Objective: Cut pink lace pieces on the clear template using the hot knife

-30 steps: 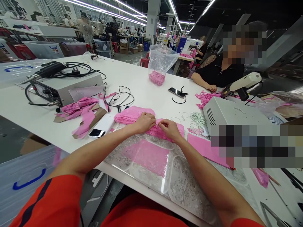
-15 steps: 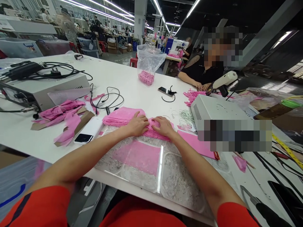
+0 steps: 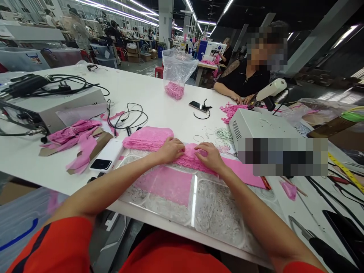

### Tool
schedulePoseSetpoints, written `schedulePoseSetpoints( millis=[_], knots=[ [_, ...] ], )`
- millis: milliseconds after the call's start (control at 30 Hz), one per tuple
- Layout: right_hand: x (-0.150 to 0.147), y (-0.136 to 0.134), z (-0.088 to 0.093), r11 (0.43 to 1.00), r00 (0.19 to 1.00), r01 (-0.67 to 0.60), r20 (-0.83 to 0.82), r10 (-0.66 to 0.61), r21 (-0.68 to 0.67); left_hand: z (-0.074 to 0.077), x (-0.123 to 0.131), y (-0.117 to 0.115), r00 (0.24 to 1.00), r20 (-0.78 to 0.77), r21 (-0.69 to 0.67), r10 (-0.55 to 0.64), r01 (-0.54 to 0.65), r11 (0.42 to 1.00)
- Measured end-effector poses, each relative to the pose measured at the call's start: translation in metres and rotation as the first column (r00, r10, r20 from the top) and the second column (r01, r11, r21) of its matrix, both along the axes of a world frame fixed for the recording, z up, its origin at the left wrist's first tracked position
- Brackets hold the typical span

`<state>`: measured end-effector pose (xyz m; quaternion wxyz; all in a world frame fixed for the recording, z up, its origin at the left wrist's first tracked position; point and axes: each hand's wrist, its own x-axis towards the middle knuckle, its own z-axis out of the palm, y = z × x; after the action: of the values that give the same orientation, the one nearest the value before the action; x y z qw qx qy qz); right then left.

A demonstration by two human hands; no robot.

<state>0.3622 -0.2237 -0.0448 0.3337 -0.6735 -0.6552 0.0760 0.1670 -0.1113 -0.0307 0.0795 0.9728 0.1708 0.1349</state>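
Observation:
Two adjoining stacks of thin pink fabric pieces lie in front of me. My left hand [image 3: 172, 149] is between them, over the inner end of the left stack [image 3: 146, 138], with its fingers bent down at the right stack [image 3: 190, 160]. My right hand [image 3: 211, 156] has thumb and forefinger curled in on the top of that right stack. Both hands look closed on the fabric, though the fingertips are partly hidden. Below them a flat pink piece [image 3: 167, 185] shows at the clear, glossy mat [image 3: 218, 212].
A white phone-like device [image 3: 106, 155] and pink scraps [image 3: 82, 140] lie left, near a grey machine box [image 3: 68, 110]. A pink sheet [image 3: 244, 172] and another grey box [image 3: 264, 125] stand right. Beyond are a clear bag [image 3: 178, 72], a phone [image 3: 199, 105] and a co-worker [image 3: 246, 81].
My right hand has shifted right, away from my left hand, which has moved slightly right. The right stack's edge now reaches farther right. The camera view has tilted a little.

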Motion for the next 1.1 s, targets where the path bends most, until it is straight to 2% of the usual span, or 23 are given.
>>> schedulePoseSetpoints(
  millis=[167,400,600,733,833,933,1100],
  knots=[
    [-0.019,0.011,0.0,0.997,0.988,-0.081,-0.133,0.078,-0.018,0.004,-0.003,0.002,1.0,0.002,-0.042,0.025,-0.024,0.999],
    [-0.028,0.021,-0.002,0.997,0.97,-0.058,-0.24,0.047,-0.041,0.005,0.001,0.003,0.998,0.014,-0.059,0.061,-0.06,0.996],
    [-0.023,0.013,0.014,0.999,0.918,0.042,-0.395,-0.039,-0.003,0.008,0.007,-0.011,0.982,0.103,-0.013,0.156,-0.156,0.988],
    [-0.014,0.008,0.029,0.99,0.867,0.138,-0.486,-0.113,0.014,0.007,0.022,-0.034,0.988,0.098,0.018,0.121,-0.123,0.992],
    [-0.01,0.002,0.038,0.976,0.836,0.216,-0.522,-0.166,0.036,0.001,0.037,-0.05,0.994,0.067,0.03,0.085,-0.087,0.996],
    [-0.008,-0.008,0.046,0.956,0.815,0.281,-0.546,-0.192,0.083,-0.003,0.049,-0.06,0.991,0.057,0.045,0.119,-0.121,0.992],
    [-0.006,-0.029,0.061,0.914,0.795,0.372,-0.563,-0.225,0.16,0.002,0.066,-0.077,0.981,0.052,0.083,0.185,-0.189,0.979]
  ],
)
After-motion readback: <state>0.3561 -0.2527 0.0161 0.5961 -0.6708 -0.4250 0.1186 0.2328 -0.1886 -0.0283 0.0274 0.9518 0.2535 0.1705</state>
